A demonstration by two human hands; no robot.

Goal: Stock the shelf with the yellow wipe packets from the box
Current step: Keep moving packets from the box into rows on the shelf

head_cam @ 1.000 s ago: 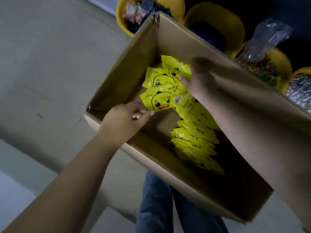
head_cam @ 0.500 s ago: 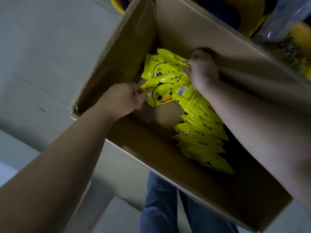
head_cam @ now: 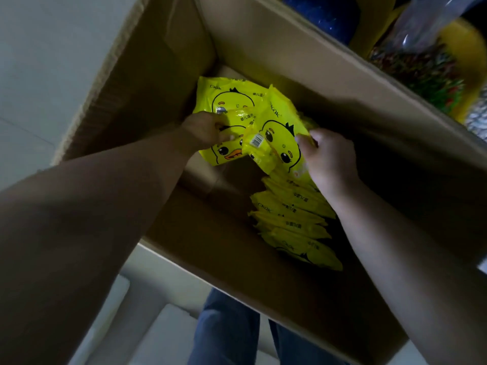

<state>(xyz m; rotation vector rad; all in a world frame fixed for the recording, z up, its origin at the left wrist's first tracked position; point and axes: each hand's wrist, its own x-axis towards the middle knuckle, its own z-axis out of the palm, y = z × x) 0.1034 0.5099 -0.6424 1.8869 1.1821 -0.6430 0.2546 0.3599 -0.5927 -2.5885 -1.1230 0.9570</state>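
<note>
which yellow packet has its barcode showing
The small packet between the left hand and right hand; its white barcode label faces up, while the others show duck faces or edges.

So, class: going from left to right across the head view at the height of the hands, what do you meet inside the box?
Left box wall → left hand → barcoded yellow packet → right hand → shadowed right side of the box.

Dim, cool light falls over a pale grey tiled floor (head_cam: 47, 83), which spreads out to the left of the hands and runs on below them. Beyond the hands to the upper right, round yellow plastic tubs (head_cam: 466, 56) hold blurred multicoloured goods under a crinkled clear plastic bag (head_cam: 427, 25).
</note>
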